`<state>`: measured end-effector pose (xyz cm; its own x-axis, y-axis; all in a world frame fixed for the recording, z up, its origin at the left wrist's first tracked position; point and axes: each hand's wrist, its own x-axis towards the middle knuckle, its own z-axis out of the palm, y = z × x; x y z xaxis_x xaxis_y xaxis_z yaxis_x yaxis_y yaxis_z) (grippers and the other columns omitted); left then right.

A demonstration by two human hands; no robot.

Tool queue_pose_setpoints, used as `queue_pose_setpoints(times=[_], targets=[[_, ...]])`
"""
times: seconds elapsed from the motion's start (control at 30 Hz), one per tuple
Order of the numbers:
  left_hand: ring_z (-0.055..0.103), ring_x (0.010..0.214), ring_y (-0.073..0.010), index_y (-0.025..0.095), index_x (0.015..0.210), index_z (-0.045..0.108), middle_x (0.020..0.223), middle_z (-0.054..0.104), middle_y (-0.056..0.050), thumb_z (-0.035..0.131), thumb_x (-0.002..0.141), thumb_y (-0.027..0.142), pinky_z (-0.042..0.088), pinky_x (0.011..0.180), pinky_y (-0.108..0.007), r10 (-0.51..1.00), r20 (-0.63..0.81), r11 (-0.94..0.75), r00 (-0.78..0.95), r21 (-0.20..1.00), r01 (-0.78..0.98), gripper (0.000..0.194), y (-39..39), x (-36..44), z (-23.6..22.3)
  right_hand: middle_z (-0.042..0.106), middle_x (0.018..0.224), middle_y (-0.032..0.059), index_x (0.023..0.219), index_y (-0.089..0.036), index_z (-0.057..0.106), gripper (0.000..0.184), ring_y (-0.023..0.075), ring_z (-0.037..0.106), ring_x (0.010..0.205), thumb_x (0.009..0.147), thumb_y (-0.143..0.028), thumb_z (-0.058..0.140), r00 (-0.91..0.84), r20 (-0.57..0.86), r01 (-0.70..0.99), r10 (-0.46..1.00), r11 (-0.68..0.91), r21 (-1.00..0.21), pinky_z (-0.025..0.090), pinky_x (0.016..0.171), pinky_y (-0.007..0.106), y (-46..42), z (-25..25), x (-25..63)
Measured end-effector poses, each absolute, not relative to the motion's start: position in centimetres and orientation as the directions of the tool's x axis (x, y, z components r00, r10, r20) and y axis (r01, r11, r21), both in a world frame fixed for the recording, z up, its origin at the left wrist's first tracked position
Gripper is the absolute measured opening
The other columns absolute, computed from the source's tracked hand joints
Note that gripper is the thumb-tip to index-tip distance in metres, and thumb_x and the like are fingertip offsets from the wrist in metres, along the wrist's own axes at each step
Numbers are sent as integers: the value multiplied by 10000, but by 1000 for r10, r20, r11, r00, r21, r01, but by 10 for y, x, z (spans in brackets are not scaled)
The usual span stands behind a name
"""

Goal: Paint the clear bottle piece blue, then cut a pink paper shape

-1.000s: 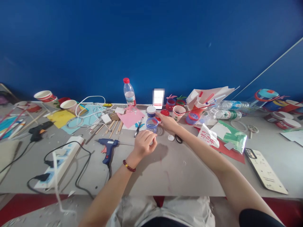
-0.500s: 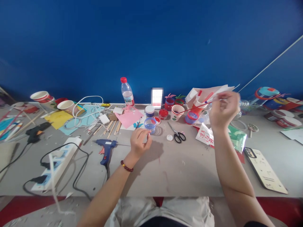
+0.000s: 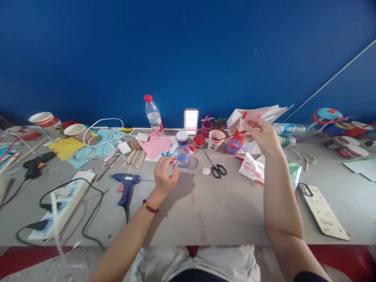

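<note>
My left hand (image 3: 166, 175), a dark bead bracelet at its wrist, curls its thumb and fingers against the left side of a small clear plastic cup (image 3: 182, 159) with a blue rim. To the right, my right hand (image 3: 263, 135) is raised and closed around a thin red-handled paintbrush (image 3: 257, 126); its fingers partly hide the brush. A stack of paper cups and red pens lies just behind those fingers. A paper cup (image 3: 216, 145) with dark paint inside stands between the hands, near an open red paint jar (image 3: 199, 141) and a blue paint jar (image 3: 181, 136).
Black-handled scissors (image 3: 219, 171) and a white cap (image 3: 206, 171) lie in front of the paints. Leftward are a blue glue gun (image 3: 128, 187), a power strip (image 3: 63, 207) with cords, and a red-capped bottle (image 3: 153, 115). A phone (image 3: 324, 211) rests at right.
My right hand has come left and down, toward the paper cups and red pens. My left hand has shifted slightly left along the clear cup. The whole view has turned a little right.
</note>
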<state>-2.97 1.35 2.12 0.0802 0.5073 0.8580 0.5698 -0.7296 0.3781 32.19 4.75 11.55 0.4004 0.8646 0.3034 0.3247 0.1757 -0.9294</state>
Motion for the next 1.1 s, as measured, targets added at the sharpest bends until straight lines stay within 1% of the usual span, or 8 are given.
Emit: queue_pose_setpoints(times=[0.07, 0.2, 0.37, 0.63, 0.73, 0.93, 1.03, 1.1], targets=[[616, 757, -159, 186, 1023, 603, 844, 650, -41, 529, 884, 116, 532, 711, -313, 506, 858, -726, 88, 368, 582, 172, 13, -29, 22, 703, 888, 44, 925, -247, 702, 296, 246, 726, 820, 681, -361, 825, 383, 258, 266, 887, 162, -950, 650, 776, 446, 48, 117, 313], [621, 762, -161, 185, 1006, 605, 836, 650, -43, 512, 900, 143, 540, 715, -320, 545, 835, -695, 78, 398, 599, 147, 14, -30, 19, 750, 845, 52, 871, -236, 721, 269, 280, 747, 858, 692, -412, 817, 351, 285, 287, 892, 187, -939, 638, 858, 482, 53, 113, 307], [628, 761, -163, 184, 1009, 609, 847, 667, -49, 528, 880, 120, 538, 709, -311, 528, 844, -720, 90, 389, 575, 165, 14, -30, 19, 755, 879, 72, 844, -227, 647, 304, 284, 759, 798, 766, -509, 727, 326, 323, 329, 888, 214, -920, 652, 787, 505, 64, 100, 306], [623, 775, -167, 190, 1011, 595, 862, 665, -56, 521, 875, 115, 520, 707, -307, 539, 836, -720, 106, 392, 572, 172, 13, -30, 19, 740, 796, 49, 817, -242, 563, 250, 250, 750, 684, 854, -481, 625, 318, 426, 533, 847, 212, -819, 644, 741, 467, 56, 104, 295], [627, 779, -169, 194, 1020, 589, 859, 669, -56, 518, 871, 107, 515, 705, -303, 510, 851, -733, 126, 353, 582, 186, 12, -29, 22, 732, 791, 42, 822, -245, 553, 258, 249, 752, 690, 854, -493, 617, 331, 429, 487, 841, 237, -841, 647, 708, 448, 57, 104, 294], [650, 755, -191, 193, 1015, 613, 838, 681, -69, 545, 848, 120, 505, 705, -327, 366, 892, -771, 267, 129, 624, 195, 2, -26, 32, 736, 808, 73, 817, -229, 575, 225, 276, 756, 716, 829, -446, 634, 358, 381, 478, 853, 183, -859, 637, 732, 473, 59, 104, 298], [646, 777, -200, 192, 1049, 611, 850, 675, -70, 566, 833, 110, 506, 707, -329, 356, 882, -800, 310, 117, 588, 235, -6, -23, 43, 738, 785, 81, 821, -213, 600, 207, 274, 753, 723, 815, -417, 635, 371, 347, 484, 861, 139, -864, 626, 733, 451, 55, 109, 301], [652, 815, -203, 196, 1039, 613, 879, 679, -72, 558, 850, 127, 519, 731, -330, 424, 832, -799, 358, 158, 580, 208, -10, -23, 53, 744, 795, 82, 821, -205, 626, 189, 265, 747, 742, 800, -393, 634, 359, 350, 545, 865, 110, -831, 611, 753, 439, 51, 114, 301]])
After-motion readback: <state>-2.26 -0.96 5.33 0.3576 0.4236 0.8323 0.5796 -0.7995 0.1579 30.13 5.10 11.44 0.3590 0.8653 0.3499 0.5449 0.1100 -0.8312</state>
